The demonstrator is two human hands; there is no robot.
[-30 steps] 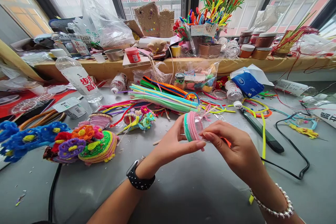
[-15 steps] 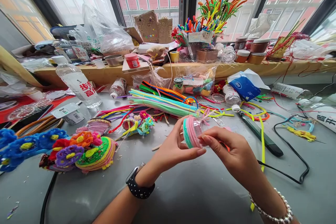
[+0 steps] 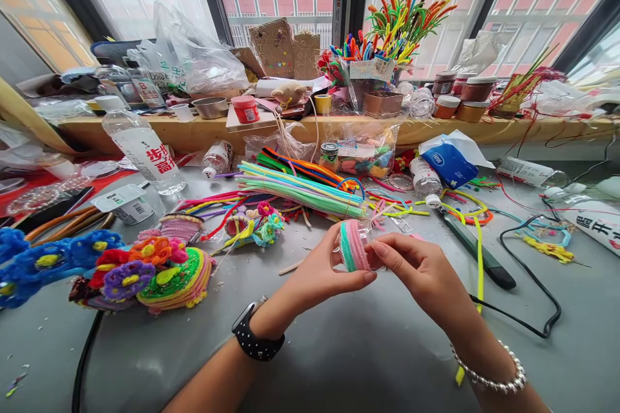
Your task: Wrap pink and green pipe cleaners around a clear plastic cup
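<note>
A small clear plastic bottle piece [image 3: 369, 232] is wrapped with fuzzy pipe cleaners [image 3: 357, 245] in pink and teal bands. My left hand [image 3: 320, 264], with a dotted black watch strap at the wrist, grips it from the left, thumb below and fingers behind. At its right side my right hand [image 3: 421, 271] is closed, thumb and forefinger pinched at the edge of the pink winding; the fingertips partly hide what they hold. Just beyond, a bundle of pastel pipe cleaners [image 3: 300, 190] lies on the grey table [image 3: 329, 361].
Fuzzy flowers [image 3: 130, 277] and a wound green-yellow piece [image 3: 177, 281] lie to the left, near an upright bottle [image 3: 145, 148]. On the right are a green-handled cutter [image 3: 477, 248], a black cable [image 3: 557, 310] and a blue tissue pack [image 3: 448, 161]. A cluttered wooden ledge [image 3: 194, 132] runs along the back.
The wrapped bottle piece has turned slightly in my left hand, its bands now more upright. My right hand has shifted a little left, still pinching at the winding.
</note>
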